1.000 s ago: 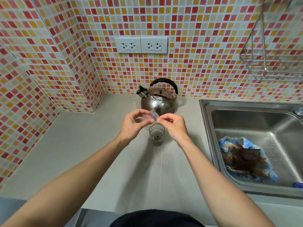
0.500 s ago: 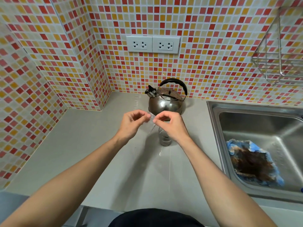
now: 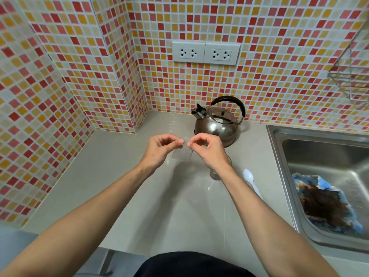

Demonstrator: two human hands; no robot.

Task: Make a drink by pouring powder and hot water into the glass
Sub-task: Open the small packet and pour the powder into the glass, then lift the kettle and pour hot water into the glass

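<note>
A small clear plastic bag hangs between my two hands above the counter. My left hand pinches its top edge from the left and my right hand pinches it from the right. The bag looks see-through; I cannot tell what it holds. The glass stands on the counter under my right wrist, which hides most of it; only its base shows. A steel kettle with a black handle sits just behind my hands by the tiled wall.
A white plastic spoon lies on the counter right of the glass. The steel sink at the right holds a stained blue cloth. A wire rack hangs on the right wall. Twin sockets sit above the kettle.
My hands drew left, off the glass, with the bag still pinched between them. The bag now hangs down flat. The view shifted, so the spoon shows.
</note>
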